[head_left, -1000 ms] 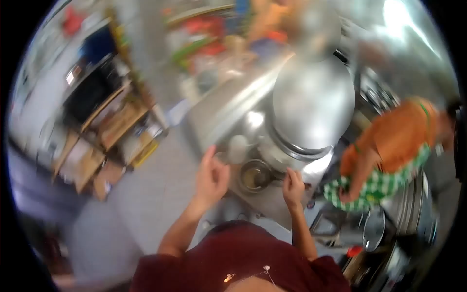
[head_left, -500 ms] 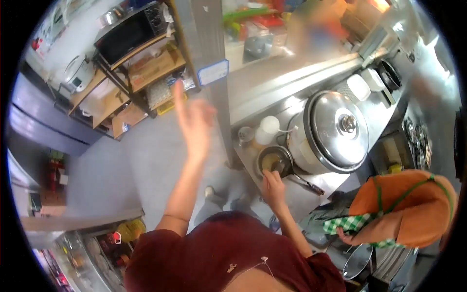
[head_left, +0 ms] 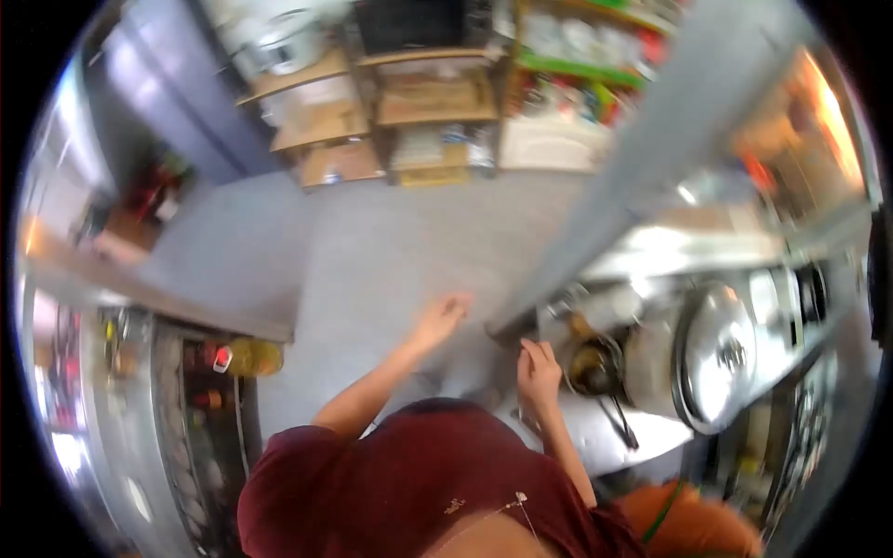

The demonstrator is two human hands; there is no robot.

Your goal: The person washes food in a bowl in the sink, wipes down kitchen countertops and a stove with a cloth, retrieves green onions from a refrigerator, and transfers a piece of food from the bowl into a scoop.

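My right hand [head_left: 539,374] is just left of a small metal pan [head_left: 593,365] on the steel counter, apart from it. Its fingers are half bent, with nothing visible in them. Inside the pan is a dark, blurred shape, and a dark-tipped handle [head_left: 625,426] points toward me. My left hand [head_left: 445,316] hangs over the grey floor, away from the counter. Motion smears its fingers, and no held thing shows. Right of the pan stands a large pot with a shiny domed lid [head_left: 721,352].
A grey post [head_left: 614,177] rises beside the counter. Shelves [head_left: 433,104] stand at the back with a rice cooker [head_left: 290,42]. A yellow oil bottle [head_left: 256,357] with a red cap is at left. Another person's orange sleeve [head_left: 693,521] is close on my right.
My view has swung left. My right hand has drawn away from over the pan to its left. My raised left hand has come down and nearer my body.
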